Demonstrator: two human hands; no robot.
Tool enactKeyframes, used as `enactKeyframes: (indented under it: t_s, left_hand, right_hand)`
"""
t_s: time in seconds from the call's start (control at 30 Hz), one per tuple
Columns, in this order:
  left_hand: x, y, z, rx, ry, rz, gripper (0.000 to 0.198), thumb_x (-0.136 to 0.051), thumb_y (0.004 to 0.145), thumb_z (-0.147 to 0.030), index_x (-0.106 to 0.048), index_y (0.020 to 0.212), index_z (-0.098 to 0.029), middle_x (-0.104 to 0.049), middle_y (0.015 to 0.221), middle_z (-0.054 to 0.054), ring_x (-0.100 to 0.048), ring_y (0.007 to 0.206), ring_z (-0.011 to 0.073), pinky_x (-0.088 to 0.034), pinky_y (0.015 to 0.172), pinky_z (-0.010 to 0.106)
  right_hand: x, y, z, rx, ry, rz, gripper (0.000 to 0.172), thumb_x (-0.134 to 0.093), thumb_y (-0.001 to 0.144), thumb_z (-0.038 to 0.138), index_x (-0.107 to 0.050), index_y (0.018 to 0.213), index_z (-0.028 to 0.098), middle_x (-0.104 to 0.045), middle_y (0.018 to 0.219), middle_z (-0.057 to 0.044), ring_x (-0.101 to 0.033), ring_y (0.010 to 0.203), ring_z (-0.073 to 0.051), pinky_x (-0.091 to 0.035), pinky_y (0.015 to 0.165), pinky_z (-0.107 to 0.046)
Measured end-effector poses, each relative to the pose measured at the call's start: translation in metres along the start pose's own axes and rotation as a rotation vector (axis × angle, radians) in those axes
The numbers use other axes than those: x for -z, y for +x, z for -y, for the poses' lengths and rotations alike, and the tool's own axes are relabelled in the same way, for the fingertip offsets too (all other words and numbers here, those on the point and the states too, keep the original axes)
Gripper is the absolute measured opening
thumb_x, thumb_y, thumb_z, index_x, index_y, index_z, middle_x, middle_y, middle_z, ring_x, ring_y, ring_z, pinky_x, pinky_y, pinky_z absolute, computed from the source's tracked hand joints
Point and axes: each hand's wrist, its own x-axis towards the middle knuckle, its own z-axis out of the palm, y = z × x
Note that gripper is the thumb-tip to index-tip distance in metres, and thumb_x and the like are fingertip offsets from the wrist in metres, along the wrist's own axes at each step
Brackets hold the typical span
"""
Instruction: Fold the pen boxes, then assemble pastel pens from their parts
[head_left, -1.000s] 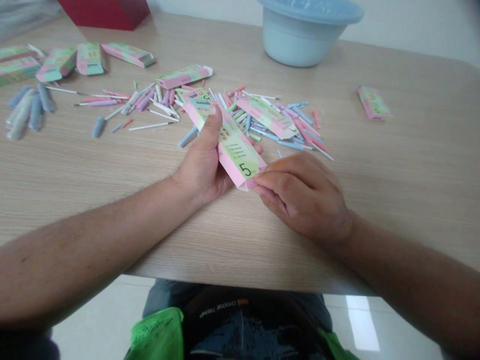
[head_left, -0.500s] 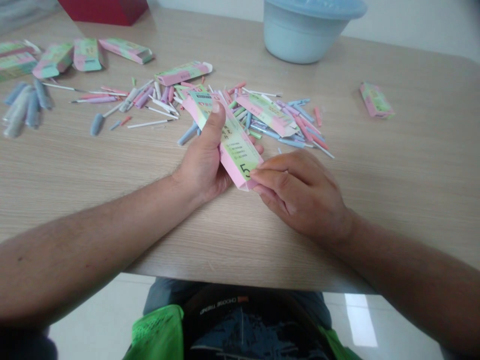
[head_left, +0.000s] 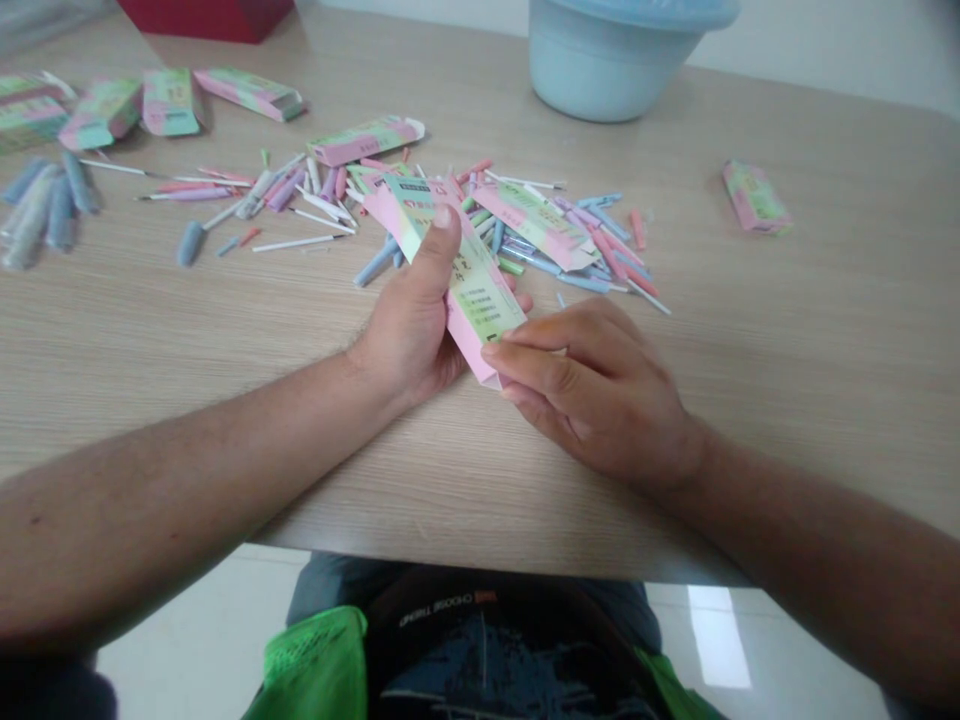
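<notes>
A long pink and green cardboard box point(head_left: 469, 285) is held just above the wooden table point(head_left: 787, 330). My left hand point(head_left: 409, 325) wraps round its middle, thumb lying along the top face. My right hand point(head_left: 592, 385) pinches the box's near end, fingers pressed together over the corner. Behind the box lies a scatter of pastel pen parts point(head_left: 577, 250), thin white refills and small caps, with another flat box point(head_left: 536, 225) lying on top of them.
A light blue basin point(head_left: 615, 60) stands at the back. Several more boxes point(head_left: 172, 100) lie at the far left, one box point(head_left: 754, 197) alone at the right. Blue-grey caps point(head_left: 41, 205) sit at the left edge. A red container point(head_left: 210, 15) is at the top left.
My right hand's fingers have slid further over the box's near end, covering the printed 5. The box has tilted slightly up and away. The left hand keeps its grip.
</notes>
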Motion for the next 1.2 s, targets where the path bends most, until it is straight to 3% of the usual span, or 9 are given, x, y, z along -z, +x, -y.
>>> enactKeyframes:
  t_s: [0.27,0.47,0.73,0.97,1.2]
  left_hand:
    - [0.007,-0.003,0.003,0.048,0.088,0.096,0.061,-0.073,0.097,-0.081,-0.067,0.126,-0.027,-0.077,0.086,0.004,-0.079,0.103,0.0303,-0.065,0.086,0.041]
    - [0.009,-0.001,0.002,0.021,0.049,0.091,0.056,-0.066,0.104,-0.078,-0.064,0.12,-0.024,-0.078,0.09,0.004,-0.08,0.093,0.0277,-0.066,0.081,0.039]
    - [0.008,-0.005,-0.003,0.155,0.073,0.129,0.055,-0.058,0.109,-0.075,-0.068,0.122,-0.023,-0.079,0.088,0.004,-0.082,0.092,0.0278,-0.069,0.078,0.039]
    - [0.009,-0.004,-0.009,0.18,0.034,0.141,0.059,-0.053,0.109,-0.077,-0.07,0.123,-0.022,-0.081,0.089,0.005,-0.081,0.085,0.0252,-0.069,0.076,0.037]
    - [0.01,-0.005,-0.012,0.243,0.07,0.191,0.064,-0.052,0.108,-0.081,-0.07,0.122,-0.022,-0.082,0.09,0.005,-0.081,0.086,0.0269,-0.068,0.071,0.038]
  right_hand:
    - [0.0,0.001,-0.003,0.031,0.069,0.015,0.022,-0.075,0.104,0.016,-0.078,0.124,0.025,-0.082,0.11,-0.005,-0.074,0.098,-0.024,-0.063,0.091,-0.044]
    - [-0.002,-0.003,-0.011,0.007,0.058,0.029,0.025,-0.077,0.107,0.025,-0.075,0.131,0.026,-0.081,0.118,-0.007,-0.076,0.109,-0.026,-0.062,0.099,-0.046]
    - [0.001,-0.004,-0.009,0.01,0.06,0.035,0.021,-0.079,0.108,0.033,-0.076,0.127,0.024,-0.08,0.112,-0.006,-0.074,0.101,-0.025,-0.062,0.092,-0.044]
    - [-0.003,-0.007,-0.019,0.043,0.113,0.03,0.031,-0.077,0.107,0.02,-0.073,0.137,0.025,-0.081,0.122,-0.007,-0.077,0.111,-0.024,-0.065,0.098,-0.041]
    - [-0.002,-0.007,-0.022,0.022,0.168,0.018,0.027,-0.08,0.107,0.026,-0.074,0.133,0.023,-0.081,0.117,-0.008,-0.078,0.11,-0.023,-0.065,0.1,-0.04]
